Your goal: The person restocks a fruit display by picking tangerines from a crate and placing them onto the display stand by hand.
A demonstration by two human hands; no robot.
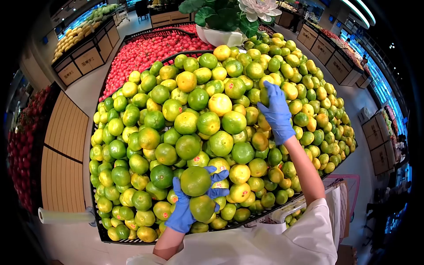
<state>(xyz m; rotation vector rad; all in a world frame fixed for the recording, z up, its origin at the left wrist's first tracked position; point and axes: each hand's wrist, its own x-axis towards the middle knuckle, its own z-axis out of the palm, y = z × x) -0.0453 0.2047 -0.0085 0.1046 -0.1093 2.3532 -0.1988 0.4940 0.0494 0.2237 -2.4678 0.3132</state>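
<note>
A large heap of green and yellow mandarins (221, 104) fills the black-edged display in front of me. My left hand (182, 215), in a blue glove, is at the near side with two greenish mandarins: one mandarin (195, 181) rests against the spread fingers and a second mandarin (202, 208) sits below it toward the palm. Farther out on the right, my gloved right hand (278, 114) reaches onto the heap. Its thumb and fingers curl round a yellow-green mandarin (263, 95), partly covered by the hand. Small red stickers show on some fruit.
Red fruit (145, 55) lies in the display's far left part. Behind the heap stands a white planter (221, 36) with a pale flower (260, 8). A plastic bag roll (66, 216) is at lower left, a pink-framed cart (353, 194) at lower right.
</note>
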